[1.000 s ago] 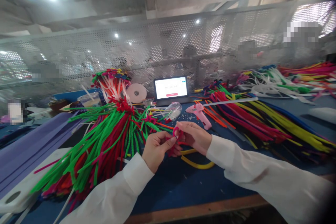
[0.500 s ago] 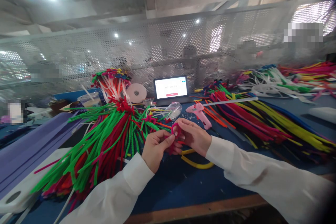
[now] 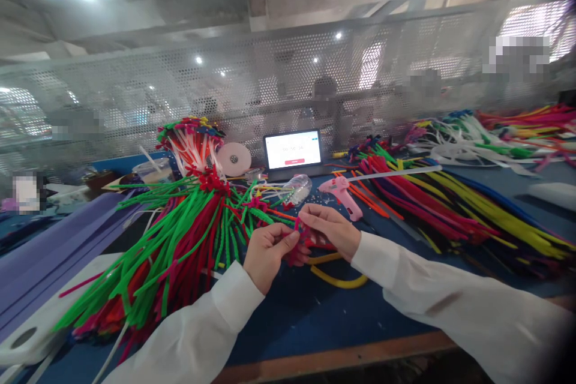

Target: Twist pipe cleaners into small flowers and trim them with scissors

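Observation:
Both hands meet over the blue table (image 3: 297, 324) and pinch one pink pipe cleaner (image 3: 302, 234) that is bent into a small loop. My left hand (image 3: 269, 255) grips its lower part with thumb and fingers closed. My right hand (image 3: 330, 229) pinches the upper part from the right. Just under the hands lies a curved yellow pipe cleaner (image 3: 337, 281). A big fan of green and red pipe cleaners (image 3: 180, 246) spreads to the left of my left hand.
A pink glue gun (image 3: 344, 192) lies behind my right hand, with a clear plastic bottle (image 3: 300, 188) and a lit tablet (image 3: 293, 150) further back. Long coloured pipe cleaners (image 3: 450, 204) cover the right side. A perforated metal screen (image 3: 288, 84) closes the back; a tape roll (image 3: 234, 159) stands there.
My right hand's fingers have shifted slightly down and left over the pink loop, which now looks tighter. My left hand has barely moved.

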`<state>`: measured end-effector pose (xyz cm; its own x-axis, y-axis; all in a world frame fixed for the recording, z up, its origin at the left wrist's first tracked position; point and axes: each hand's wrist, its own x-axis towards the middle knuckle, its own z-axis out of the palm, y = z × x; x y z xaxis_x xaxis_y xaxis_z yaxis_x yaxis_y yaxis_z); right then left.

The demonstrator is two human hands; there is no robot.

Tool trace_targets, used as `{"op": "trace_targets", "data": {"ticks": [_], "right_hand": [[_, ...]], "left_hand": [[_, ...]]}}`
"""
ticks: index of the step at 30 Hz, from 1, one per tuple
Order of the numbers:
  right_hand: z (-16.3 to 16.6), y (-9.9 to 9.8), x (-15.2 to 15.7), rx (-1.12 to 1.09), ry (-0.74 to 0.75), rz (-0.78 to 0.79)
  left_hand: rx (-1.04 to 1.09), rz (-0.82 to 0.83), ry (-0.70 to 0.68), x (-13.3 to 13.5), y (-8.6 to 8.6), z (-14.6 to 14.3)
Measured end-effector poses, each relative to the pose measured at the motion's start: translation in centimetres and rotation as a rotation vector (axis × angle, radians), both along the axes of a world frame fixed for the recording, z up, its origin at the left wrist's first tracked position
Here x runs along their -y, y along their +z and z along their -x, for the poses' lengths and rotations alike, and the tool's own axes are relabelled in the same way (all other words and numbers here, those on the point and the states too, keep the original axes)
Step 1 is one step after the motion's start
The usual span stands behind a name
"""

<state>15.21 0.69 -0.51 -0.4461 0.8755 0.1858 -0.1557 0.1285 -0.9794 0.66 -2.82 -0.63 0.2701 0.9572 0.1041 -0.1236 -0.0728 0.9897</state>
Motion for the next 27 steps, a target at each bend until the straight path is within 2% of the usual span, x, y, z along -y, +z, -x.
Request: {"op": "trace_targets", "data": {"ticks": [5,15,19,27], "right_hand": [[-0.14,0.15,0.06,-0.026,0.012,-0.059],[-0.06,-0.18,0.16,-0.156,0.025,0.021],[-0.06,-0.1,0.15,-0.125,0.046,0.024],[0.1,-0.19,0.08,-0.133,-0.009,0.01]], "left_hand": [[-0.009,-0.003,-0.021,-0.03,-0.03,-0.05],[0.039,0.012,-0.012,0.11,0.11,-0.12],[0.012,-0.008,-0.013,0.18,0.22,-0.2],[-0.04,-0.044,-0.034,0.18,0.01,-0.21]]}}
